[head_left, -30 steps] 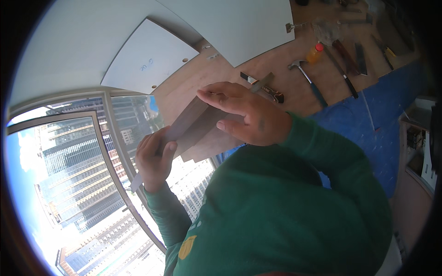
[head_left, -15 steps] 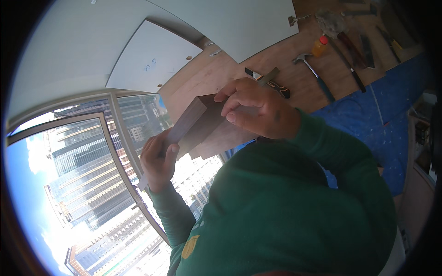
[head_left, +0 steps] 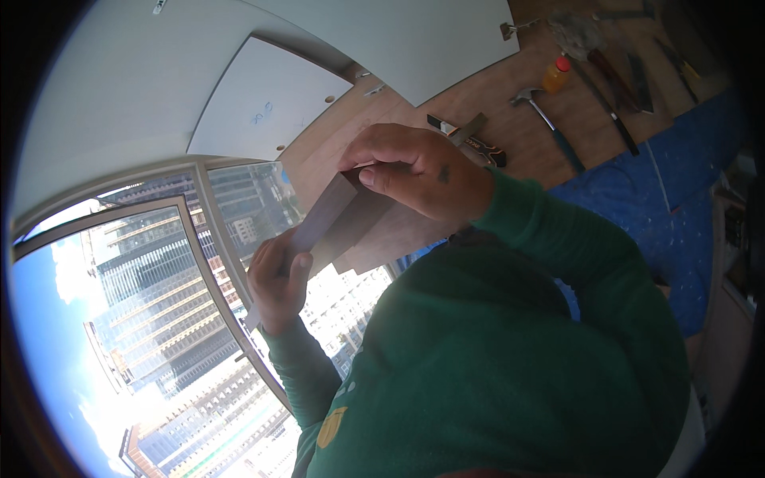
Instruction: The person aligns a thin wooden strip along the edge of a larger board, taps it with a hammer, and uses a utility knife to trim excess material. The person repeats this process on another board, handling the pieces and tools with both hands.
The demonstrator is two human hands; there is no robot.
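A dark brown board [head_left: 325, 217] with a thick, flat edge is held tilted in front of my chest. My left hand [head_left: 276, 280] wraps round its lower left end, thumb on the near side. From below that hand a thin pale strip [head_left: 253, 319] sticks out. At the board's upper end my right hand [head_left: 422, 169] closes on the corner, thumb and fingertips pressed to the edge; anything small between them is hidden. Just beyond the right wrist, a utility knife [head_left: 488, 153] with a black and orange handle lies across a flat greenish-brown piece [head_left: 470, 127].
On the wooden worktop [head_left: 470, 95] lie a claw hammer [head_left: 550, 123], an orange bottle [head_left: 556, 76] with a red cap, and several long tools. White panels [head_left: 263, 99] stand beyond. A blue sheet [head_left: 621, 199] spreads at right; an open window [head_left: 187, 239] is at left.
My right hand has moved left along the board to its upper corner, and its thumb now presses on the edge there. The left hand keeps its hold.
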